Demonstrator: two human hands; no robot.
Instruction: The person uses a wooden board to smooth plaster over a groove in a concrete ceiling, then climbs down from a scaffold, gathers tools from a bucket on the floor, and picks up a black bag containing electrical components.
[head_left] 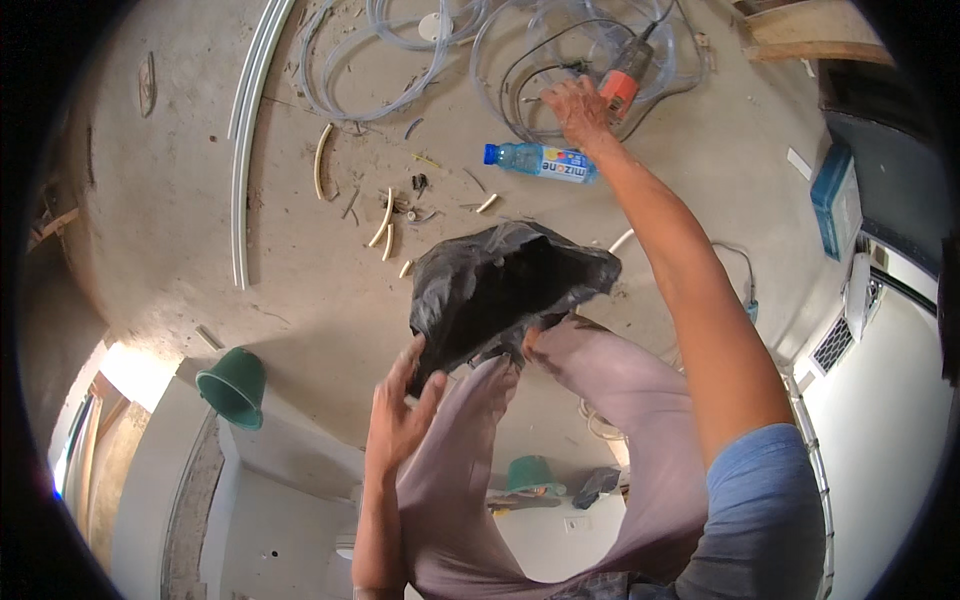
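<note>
A black plastic bag [500, 290] stands with its mouth gaping between my legs. At its near left edge, my left hand [402, 405] has the rim between thumb and fingers. Stretched far forward, my right hand [578, 108] is low over the floor with its fingers bent and apart, and nothing shows in them. Just right of it lies a corded power tool [622, 85] with a red-orange body. The tool's black cord [507, 90] loops past my fingertips. Below my right wrist a blue-capped plastic bottle [540, 161] lies on its side, its right end near my forearm.
Clear hose coils [375, 105] lie at the far side. Long white strips [250, 150] run along the left. Short pale tube pieces [383, 218] and scraps litter the floor. A green bucket [232, 388] is at the left, and a blue-rimmed container [835, 205] at the right.
</note>
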